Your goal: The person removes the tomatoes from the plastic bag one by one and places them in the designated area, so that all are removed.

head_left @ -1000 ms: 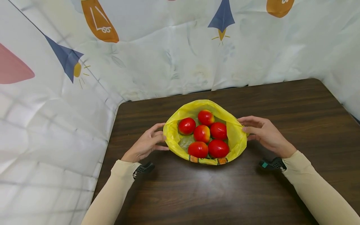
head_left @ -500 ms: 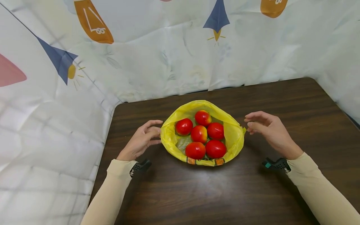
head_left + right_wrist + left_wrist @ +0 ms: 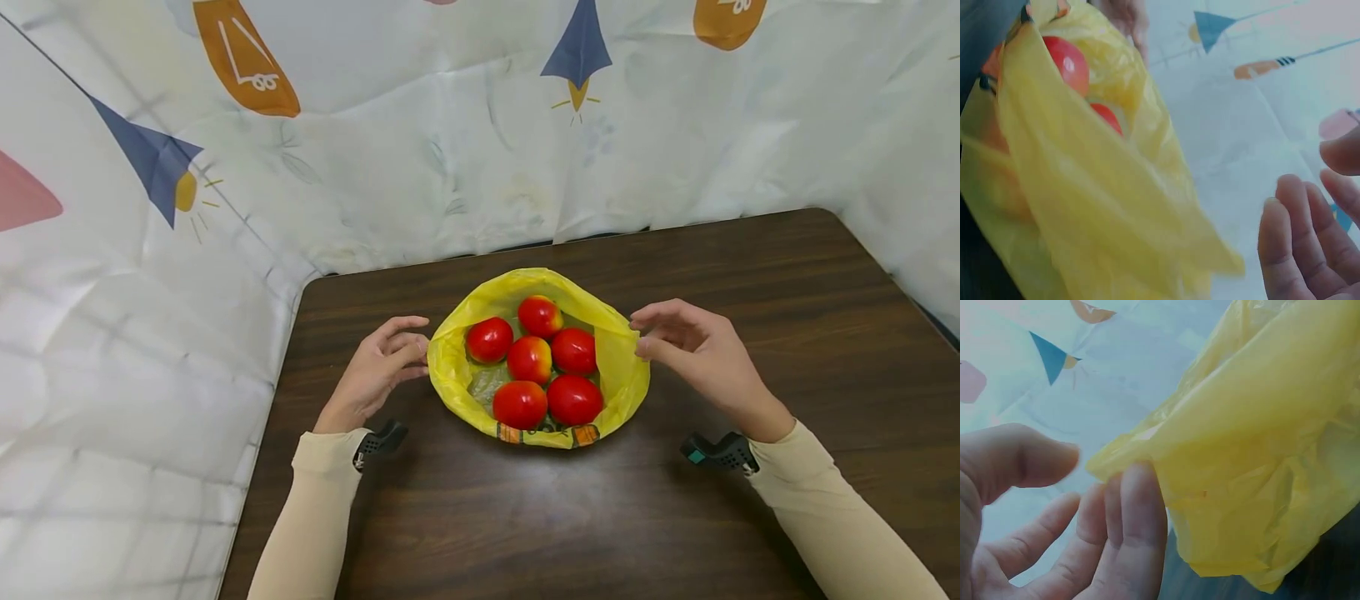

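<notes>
A yellow plastic bag (image 3: 625, 379) stands with its mouth spread wide, its rim folded outward. Inside lie several glossy red fruits (image 3: 529, 358), some with a yellow patch. My left hand (image 3: 375, 371) is at the bag's left side; in the left wrist view its fingertips (image 3: 1141, 500) rest against the plastic, the thumb apart from them. My right hand (image 3: 705, 358) is at the right rim, fingers loosely bent. In the right wrist view, a gap shows between its fingers (image 3: 1294, 244) and a pointed corner of the bag, with the thumb held away.
The bag stands on a dark brown wooden table (image 3: 525, 517). A white printed cloth (image 3: 420, 167) hangs behind and along the left side. Black straps (image 3: 723, 452) sit on both wrists, over beige sleeves (image 3: 840, 508).
My right hand lifted off the bag's right edge, drew back to the right, then came in again to the rim. The left hand stays at the left side. The bag keeps its shape.
</notes>
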